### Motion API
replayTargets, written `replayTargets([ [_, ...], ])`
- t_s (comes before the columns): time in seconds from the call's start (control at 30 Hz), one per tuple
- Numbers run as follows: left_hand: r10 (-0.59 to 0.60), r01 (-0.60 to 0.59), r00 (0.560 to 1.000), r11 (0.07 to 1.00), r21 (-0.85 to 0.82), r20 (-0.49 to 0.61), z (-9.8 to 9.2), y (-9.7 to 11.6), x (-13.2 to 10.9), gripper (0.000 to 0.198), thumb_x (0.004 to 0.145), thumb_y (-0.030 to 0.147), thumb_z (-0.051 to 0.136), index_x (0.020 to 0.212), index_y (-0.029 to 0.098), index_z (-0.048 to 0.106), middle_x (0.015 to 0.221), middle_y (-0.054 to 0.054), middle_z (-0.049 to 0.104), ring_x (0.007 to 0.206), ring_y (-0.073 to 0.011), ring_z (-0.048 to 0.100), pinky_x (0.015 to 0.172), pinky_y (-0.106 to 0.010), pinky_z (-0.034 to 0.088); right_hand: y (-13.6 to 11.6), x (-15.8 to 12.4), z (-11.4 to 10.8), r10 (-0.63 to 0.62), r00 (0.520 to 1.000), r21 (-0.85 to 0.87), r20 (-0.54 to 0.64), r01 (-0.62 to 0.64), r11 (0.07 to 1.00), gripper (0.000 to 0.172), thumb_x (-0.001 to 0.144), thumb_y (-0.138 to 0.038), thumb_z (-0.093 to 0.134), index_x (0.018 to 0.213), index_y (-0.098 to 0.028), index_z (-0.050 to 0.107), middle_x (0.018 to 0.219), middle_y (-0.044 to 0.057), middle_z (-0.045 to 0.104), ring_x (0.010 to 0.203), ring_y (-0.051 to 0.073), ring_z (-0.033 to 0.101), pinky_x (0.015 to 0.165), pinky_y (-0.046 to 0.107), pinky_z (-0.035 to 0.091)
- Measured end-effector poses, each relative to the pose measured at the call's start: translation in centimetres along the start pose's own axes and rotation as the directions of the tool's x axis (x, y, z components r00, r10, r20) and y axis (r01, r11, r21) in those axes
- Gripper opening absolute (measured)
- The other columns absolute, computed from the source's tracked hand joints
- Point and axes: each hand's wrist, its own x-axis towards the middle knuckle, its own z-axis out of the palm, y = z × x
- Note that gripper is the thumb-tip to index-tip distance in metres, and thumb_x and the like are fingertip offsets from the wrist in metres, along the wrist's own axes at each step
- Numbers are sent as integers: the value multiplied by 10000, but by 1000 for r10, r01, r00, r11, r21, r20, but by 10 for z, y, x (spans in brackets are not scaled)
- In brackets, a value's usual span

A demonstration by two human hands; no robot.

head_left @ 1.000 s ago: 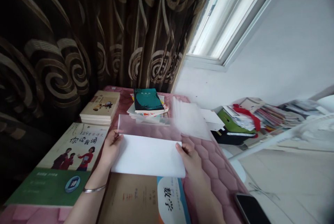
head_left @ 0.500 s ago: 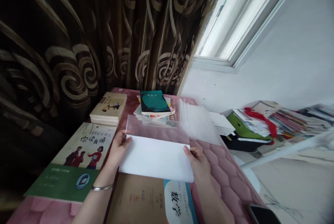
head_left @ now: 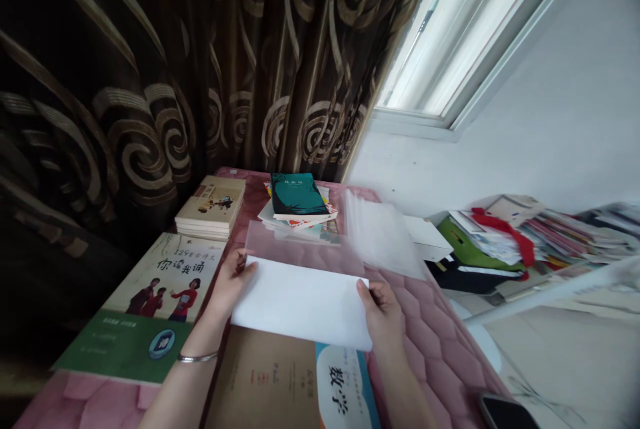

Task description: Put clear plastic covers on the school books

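My left hand (head_left: 234, 282) pinches the left edge of a clear plastic book cover (head_left: 300, 241), thumb on top. On the opposite edge, my right hand (head_left: 383, 309) grips it in the same way. The cover's upper part is see-through, while a plain white panel (head_left: 303, 302) fills the lower part; I cannot tell whether that is backing paper. It is held tilted just above a brown and blue maths textbook (head_left: 270, 382), hiding the book's top end. Further back on the right lies a stack of clear plastic covers (head_left: 383, 236).
A green and cream book (head_left: 125, 342) lies left, with a stack of beige books (head_left: 210, 209) behind. A teal book (head_left: 299, 196) tops a pile at the back. A phone-like dark device (head_left: 505, 410) is at front right. Papers and folders (head_left: 480, 242) crowd the shelf beside the pink padded surface (head_left: 425, 336).
The view has shifted slightly, so everything sits a little further right. Both hands keep the same hold on the cover.
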Motion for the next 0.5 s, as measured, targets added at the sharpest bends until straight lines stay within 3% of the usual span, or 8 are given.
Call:
replayTargets([
  [0.17, 1, 0, 1000, 999, 39, -31, 1, 0, 1, 292, 665, 400, 670, 861, 204, 580, 742, 12, 598, 715, -162, 574, 656, -266, 443, -3, -1, 1, -16, 1000, 7, -22, 16, 1000, 499, 642, -679, 665, 604, -202, 522, 528, -42, 472, 513, 118, 404, 482, 249, 315],
  [0.5, 55, -54, 998, 991, 125, -7, -4, -11, 5, 290, 686, 344, 633, 933, 197, 589, 746, 25, 545, 719, -153, 540, 675, -267, 433, 1, -3, 1, -69, 998, 33, 5, 68, 997, 460, 706, -637, 652, 644, -198, 532, 566, -34, 501, 532, 126, 441, 491, 249, 344],
])
